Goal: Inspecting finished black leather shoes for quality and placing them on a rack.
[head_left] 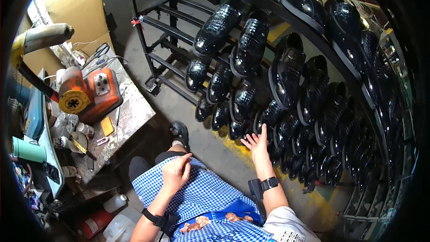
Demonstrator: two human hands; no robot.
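My right hand [257,145] reaches toward the rack with its fingers spread and nothing in it. Closest to it are glossy black lace-up shoes [269,115] on the lower rows, textured like reptile skin; I cannot tell whether the fingertips touch one. Over my lap, my left hand [176,172] is loosely closed above the blue checked apron [215,192]. Nothing shows in it, though the curled fingers are partly hidden. Larger black shoes [251,40] sit higher on the rack, toes toward me.
A black metal shoe rack [168,60] runs along the front and right. On the left stands a worn table [130,103] with an orange machine [101,89], a yellow block [107,126] and scissors [102,50]. Bottles [115,203] are on the floor at lower left.
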